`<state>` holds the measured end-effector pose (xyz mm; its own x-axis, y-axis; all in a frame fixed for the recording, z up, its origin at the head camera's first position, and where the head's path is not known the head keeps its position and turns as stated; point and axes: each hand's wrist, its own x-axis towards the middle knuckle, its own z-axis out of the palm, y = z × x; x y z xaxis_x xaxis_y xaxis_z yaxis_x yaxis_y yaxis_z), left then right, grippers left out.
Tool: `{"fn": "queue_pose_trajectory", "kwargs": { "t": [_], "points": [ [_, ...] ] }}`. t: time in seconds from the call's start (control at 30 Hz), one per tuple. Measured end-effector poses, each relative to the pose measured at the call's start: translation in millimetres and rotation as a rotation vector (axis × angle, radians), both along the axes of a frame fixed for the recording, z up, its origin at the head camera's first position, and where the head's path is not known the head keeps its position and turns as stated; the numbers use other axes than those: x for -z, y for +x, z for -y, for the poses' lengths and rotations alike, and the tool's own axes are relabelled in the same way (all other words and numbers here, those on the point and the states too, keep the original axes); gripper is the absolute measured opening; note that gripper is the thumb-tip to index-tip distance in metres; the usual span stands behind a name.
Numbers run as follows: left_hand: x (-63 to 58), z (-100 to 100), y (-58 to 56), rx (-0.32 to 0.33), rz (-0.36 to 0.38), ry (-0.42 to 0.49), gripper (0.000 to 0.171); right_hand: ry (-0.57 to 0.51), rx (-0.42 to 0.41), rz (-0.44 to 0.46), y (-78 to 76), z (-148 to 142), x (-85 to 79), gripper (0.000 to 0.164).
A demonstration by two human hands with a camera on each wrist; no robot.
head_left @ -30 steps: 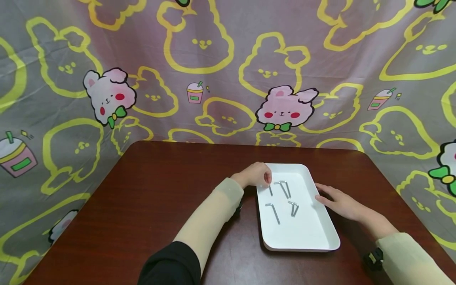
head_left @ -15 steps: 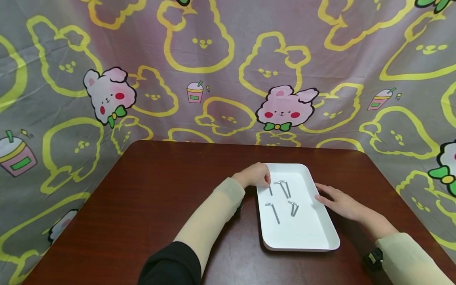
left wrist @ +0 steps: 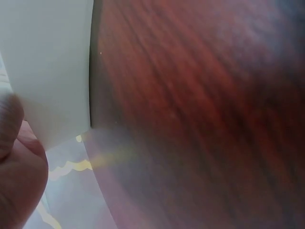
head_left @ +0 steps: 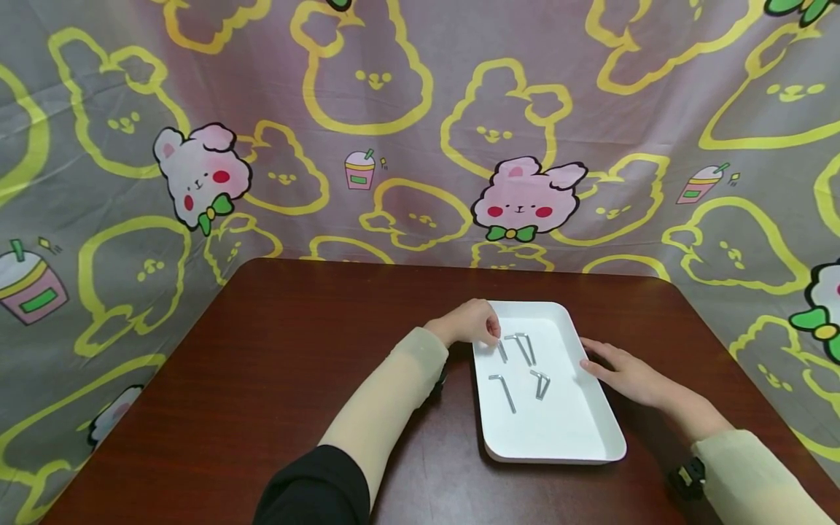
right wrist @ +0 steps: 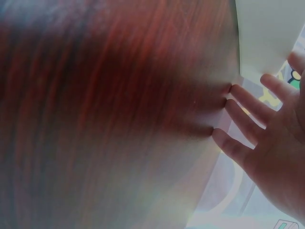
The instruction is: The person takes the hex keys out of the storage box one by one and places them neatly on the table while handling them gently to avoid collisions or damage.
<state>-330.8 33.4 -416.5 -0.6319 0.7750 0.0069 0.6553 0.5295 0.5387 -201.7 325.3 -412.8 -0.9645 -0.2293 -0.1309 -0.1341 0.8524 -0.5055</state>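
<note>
A shallow white tray stands on the table, with several silver L-shaped hex keys in it. Over its far left part, my left hand pinches one hex key by its upper end; the fingers hide that end. Just right of it lie two hex keys side by side. Nearer me are a shorter pair of hex keys and a single long hex key. My right hand rests at the tray's right wall, thumb at the rim; in the right wrist view its fingers are spread.
The dark brown wooden table extends on both sides of the tray. Behind it hangs a grey curtain with yellow outlines and rabbit prints. In the left wrist view, the tray's outer wall stands beside the left hand.
The left hand dips slightly left and comes back, and the lower end of its hex key now sits a little farther right. The right hand, tray and other hex keys stay put.
</note>
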Motion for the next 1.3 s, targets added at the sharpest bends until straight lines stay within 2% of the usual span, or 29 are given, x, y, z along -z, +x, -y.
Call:
{"fn": "queue_pose_trajectory", "kwargs": {
  "t": [0.47, 0.6, 0.77, 1.0, 1.17, 1.3],
  "points": [
    [-2.9, -1, -2.2, 0.019, -0.032, 0.011, 0.003, 0.016, -0.001, -0.014, -0.3, 0, -0.9, 0.071],
    [-6.2, -1, -0.6, 0.039, -0.036, 0.03, 0.005, 0.008, -0.003, -0.017, -0.2, 0, -0.1, 0.071],
    [-11.8, -2, 0.8, 0.081, -0.074, 0.045, 0.006, 0.002, -0.008, -0.026, -0.3, -1, 0.4, 0.07],
    [-28.9, 1, 5.4, 0.103, -0.07, 0.039, 0.003, 0.006, -0.004, -0.017, -1.9, 0, 0.5, 0.071],
    [-40.5, 13, 8.2, 0.104, -0.051, 0.036, 0.003, 0.014, -0.003, -0.018, -3.5, -2, 3.0, 0.072],
    [-44.8, 24, 8.7, 0.092, -0.048, 0.039, 0.003, 0.015, -0.002, -0.022, -2.7, -3, 3.4, 0.072]
  ]
}}
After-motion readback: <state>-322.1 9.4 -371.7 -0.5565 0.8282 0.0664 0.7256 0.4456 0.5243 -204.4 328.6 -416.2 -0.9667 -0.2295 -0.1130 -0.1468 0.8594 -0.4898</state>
